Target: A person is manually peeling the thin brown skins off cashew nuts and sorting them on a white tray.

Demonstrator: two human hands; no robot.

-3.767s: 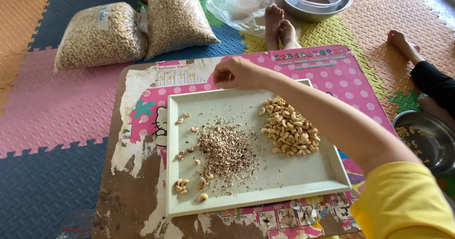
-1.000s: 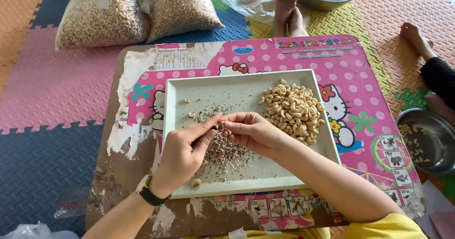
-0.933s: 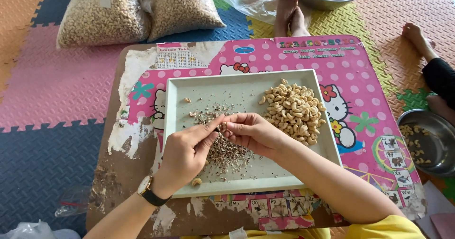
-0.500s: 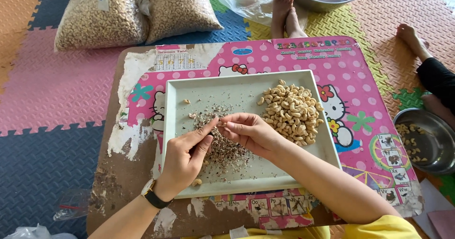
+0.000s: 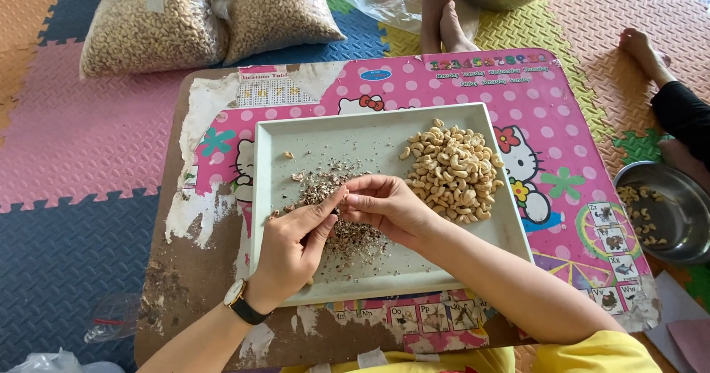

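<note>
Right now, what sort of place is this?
Likely a home floor used for hand-sorting cashews: foam puzzle mats, a low child's table, and full bags of nuts.

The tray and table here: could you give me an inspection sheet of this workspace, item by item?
Surface: low table with a worn, peeling pink cartoon cover, on foam floor mats.
Job's things: white tray holding a cashew pile and a heap of skins.
Clutter: two bags of nuts, metal bowl with a few nuts.
Hands: left hand and right hand pinch together over the skins; the item between the fingertips is too small to tell.
Cables: nothing seen.
Surroundings: other people's feet beyond the table.
</note>
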